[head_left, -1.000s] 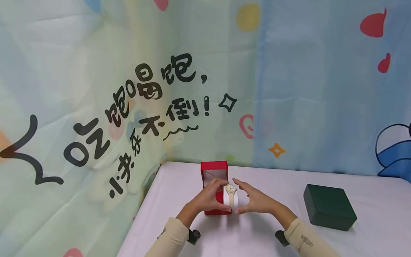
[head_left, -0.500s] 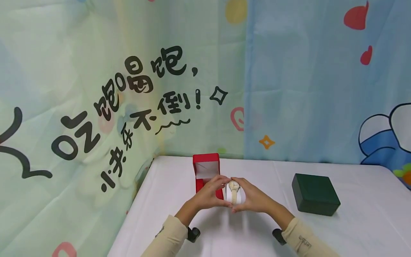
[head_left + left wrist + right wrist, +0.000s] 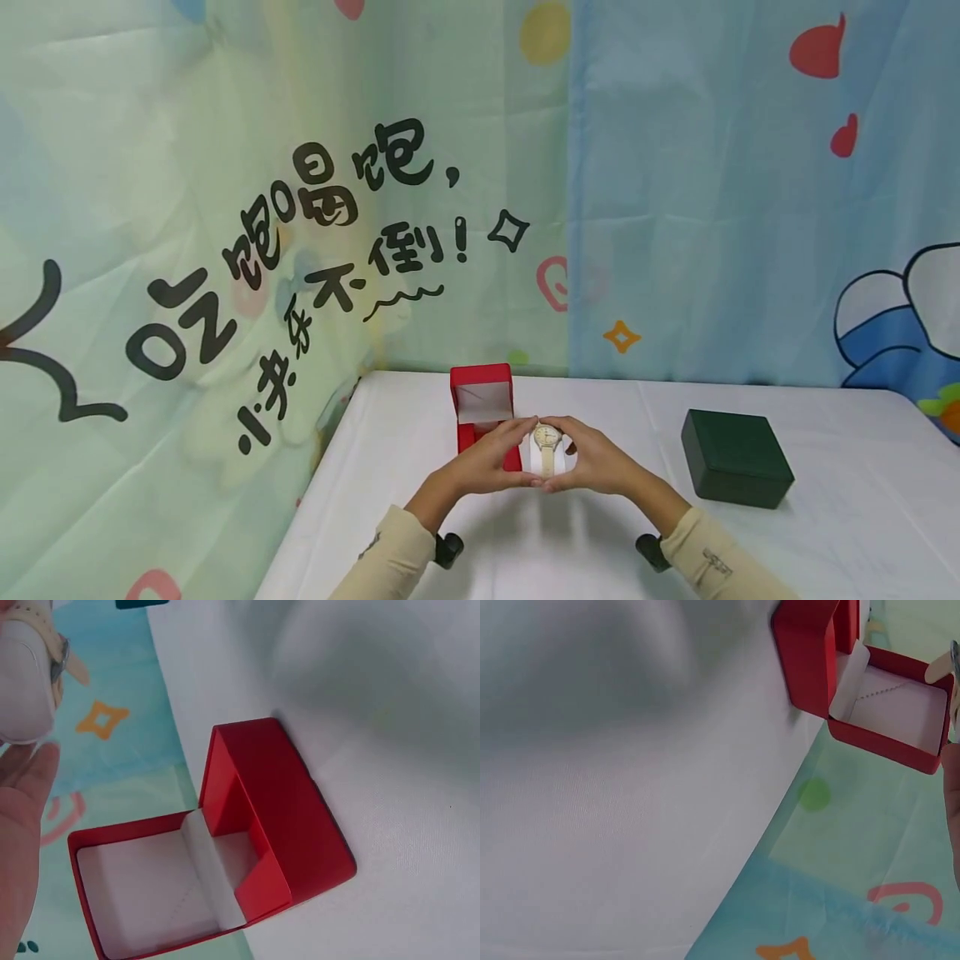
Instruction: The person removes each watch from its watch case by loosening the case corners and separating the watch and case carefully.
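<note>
The red box (image 3: 482, 400) stands on the white-covered surface (image 3: 862, 508) with its lid raised, showing a pale lining. Just to the right of the red box, and nearer the person, is a watch (image 3: 547, 440) with a cream strap, wrapped round a white cushion (image 3: 21, 690) and held above the surface. The left hand (image 3: 486, 463) grips its left side and the right hand (image 3: 597, 458) its right, both with curved fingers on top and thumbs below, parted only by the watch and cushion's width. The left hand stands in the way of the red box's front right part, hiding it from the head view. Well to the right of the red box sits a dark green box (image 3: 738, 458), closed, with nothing touching it. Behind the red box hangs a printed cloth (image 3: 712, 167), its black lettering (image 3: 330, 200) up and to the left.
</note>
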